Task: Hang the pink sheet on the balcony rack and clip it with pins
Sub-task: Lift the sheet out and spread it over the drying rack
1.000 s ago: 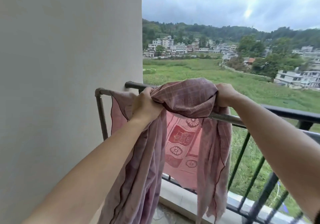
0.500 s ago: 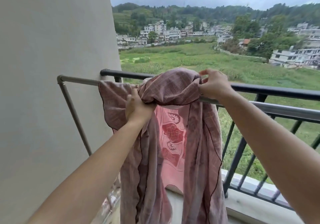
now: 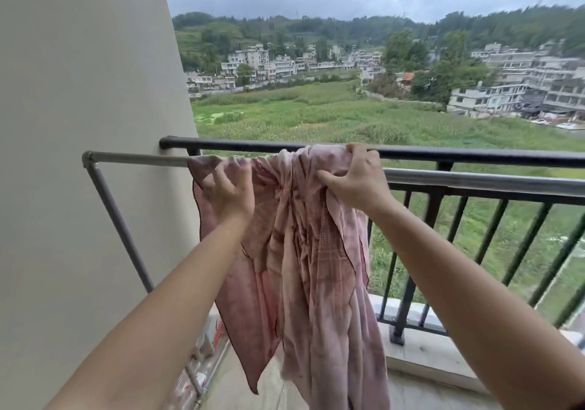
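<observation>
**Pink sheet bunched over the rack bar**

I have the pink sheet draped over the grey rack bar, gathered in thick folds that hang down toward the balcony floor. My left hand has its grip clenched on the sheet's left part just under the bar. My right hand pinches the bunched top folds beside the black railing, thumb pressed into the cloth. A pale wall stands on my left.
</observation>
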